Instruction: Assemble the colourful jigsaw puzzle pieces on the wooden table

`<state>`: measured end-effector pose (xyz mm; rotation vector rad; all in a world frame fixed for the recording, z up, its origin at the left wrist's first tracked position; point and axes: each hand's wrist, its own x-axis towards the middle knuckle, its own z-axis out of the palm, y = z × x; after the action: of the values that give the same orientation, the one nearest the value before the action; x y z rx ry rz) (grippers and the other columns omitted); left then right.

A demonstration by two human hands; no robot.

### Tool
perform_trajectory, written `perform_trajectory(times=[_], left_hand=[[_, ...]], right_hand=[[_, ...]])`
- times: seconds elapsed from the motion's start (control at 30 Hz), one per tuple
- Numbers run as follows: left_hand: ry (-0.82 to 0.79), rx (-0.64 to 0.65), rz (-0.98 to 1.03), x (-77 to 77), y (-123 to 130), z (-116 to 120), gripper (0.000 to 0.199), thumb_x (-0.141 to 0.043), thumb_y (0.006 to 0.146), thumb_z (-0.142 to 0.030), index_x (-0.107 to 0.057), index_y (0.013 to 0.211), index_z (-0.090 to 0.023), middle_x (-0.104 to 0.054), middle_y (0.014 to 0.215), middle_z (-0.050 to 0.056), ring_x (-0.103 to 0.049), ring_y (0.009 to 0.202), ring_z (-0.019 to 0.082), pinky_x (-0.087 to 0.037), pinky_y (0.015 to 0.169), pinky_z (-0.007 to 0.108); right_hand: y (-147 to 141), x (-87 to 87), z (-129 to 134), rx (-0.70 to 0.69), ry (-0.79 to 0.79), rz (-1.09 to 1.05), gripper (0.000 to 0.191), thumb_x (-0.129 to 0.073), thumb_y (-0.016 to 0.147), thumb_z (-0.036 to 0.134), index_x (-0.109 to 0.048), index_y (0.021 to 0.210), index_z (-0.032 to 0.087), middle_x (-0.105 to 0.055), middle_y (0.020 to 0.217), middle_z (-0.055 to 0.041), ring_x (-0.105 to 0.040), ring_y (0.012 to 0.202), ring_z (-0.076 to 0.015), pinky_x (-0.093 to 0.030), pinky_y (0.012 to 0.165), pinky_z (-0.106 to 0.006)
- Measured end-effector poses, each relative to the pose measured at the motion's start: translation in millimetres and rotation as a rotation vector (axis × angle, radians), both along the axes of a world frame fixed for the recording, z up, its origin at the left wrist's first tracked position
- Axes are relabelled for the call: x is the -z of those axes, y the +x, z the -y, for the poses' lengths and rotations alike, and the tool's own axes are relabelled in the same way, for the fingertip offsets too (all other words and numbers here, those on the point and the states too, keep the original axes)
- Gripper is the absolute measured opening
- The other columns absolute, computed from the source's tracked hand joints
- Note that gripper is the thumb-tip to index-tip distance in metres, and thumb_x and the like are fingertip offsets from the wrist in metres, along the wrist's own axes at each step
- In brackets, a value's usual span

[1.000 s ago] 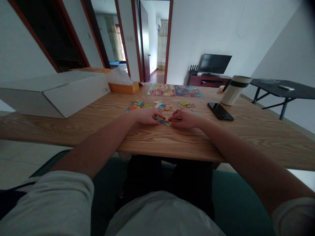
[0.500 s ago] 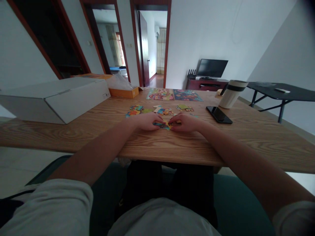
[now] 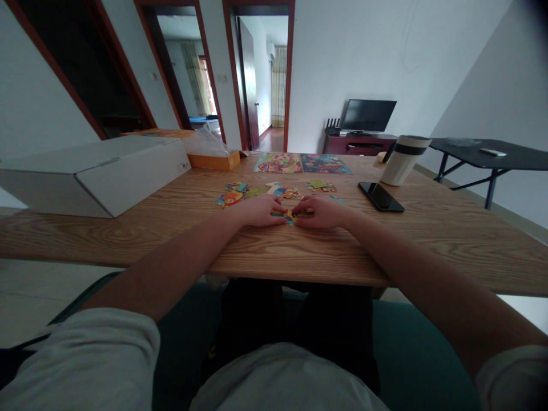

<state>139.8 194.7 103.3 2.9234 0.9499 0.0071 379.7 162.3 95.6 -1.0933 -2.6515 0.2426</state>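
Near the front of the wooden table, my left hand (image 3: 262, 210) and my right hand (image 3: 323, 212) face each other over a few joined jigsaw puzzle pieces (image 3: 290, 218). Left thumb and fingers are curled onto the left side of these pieces, and the right fingers pinch at their right side. Both hands partly cover the pieces, so their exact outline is hidden. Just beyond lie loose piles of puzzle pieces: a mixed colourful pile (image 3: 233, 197) to the left, another pile (image 3: 287, 192) in the middle and a greenish pile (image 3: 319, 185) to the right.
Two printed picture sheets (image 3: 280, 163) lie farther back. A black phone (image 3: 381, 197) and a white tumbler (image 3: 403, 161) stand at the right. On the left are a large white box (image 3: 98, 174) and an orange tray (image 3: 214, 161) with clear plastic.
My left hand has shifted slightly to the right across the puzzle pieces, covering them differently. My right hand stays at nearly the same spot. The view has tilted a little.
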Motion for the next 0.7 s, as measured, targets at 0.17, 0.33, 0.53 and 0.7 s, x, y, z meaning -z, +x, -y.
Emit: perform_trajectory(times=[0.17,0.33,0.53,0.7], left_hand=[[-0.002,-0.049,-0.006,-1.8,-0.4,2.2,0.050,-0.051,0.092,-0.057,-0.070,0.129,-0.029,-0.063,0.125,0.009,-0.059,0.113,0.029,-0.040,0.100,0.036],[-0.066,-0.042,0.012,-3.1,-7.1,-3.0,0.061,-0.057,0.088,-0.061,-0.065,0.134,-0.023,-0.062,0.132,0.012,-0.056,0.119,0.030,-0.039,0.102,0.036],[-0.094,-0.055,0.002,-1.8,-11.1,-10.5,0.060,-0.061,0.087,-0.059,-0.067,0.129,-0.018,-0.061,0.135,0.012,-0.058,0.119,0.026,-0.040,0.102,0.032],[-0.074,0.017,0.025,-0.7,-9.5,-9.9,0.051,-0.063,0.089,-0.052,-0.070,0.124,-0.016,-0.065,0.130,0.011,-0.058,0.120,0.024,-0.039,0.104,0.029]], right_hand=[[2.5,1.1,-1.8,0.016,-0.036,-0.019,0.040,-0.067,0.084,0.035,-0.073,0.122,0.025,-0.075,0.111,-0.0056,-0.069,0.095,-0.0240,-0.051,0.085,-0.032],[5.0,7.7,-7.7,0.086,-0.111,-0.071,0.046,-0.071,0.081,0.039,-0.068,0.125,0.024,-0.075,0.110,-0.0053,-0.069,0.090,-0.0221,-0.051,0.080,-0.031],[-0.2,8.6,-5.5,0.163,-0.082,-0.079,0.043,-0.074,0.074,0.035,-0.065,0.113,0.021,-0.073,0.100,-0.0046,-0.065,0.080,-0.0196,-0.046,0.066,-0.027],[-2.5,5.1,-1.7,0.201,-0.070,-0.040,0.046,-0.073,0.071,0.034,-0.063,0.115,0.021,-0.072,0.096,-0.0043,-0.064,0.078,-0.0190,-0.042,0.064,-0.026]])
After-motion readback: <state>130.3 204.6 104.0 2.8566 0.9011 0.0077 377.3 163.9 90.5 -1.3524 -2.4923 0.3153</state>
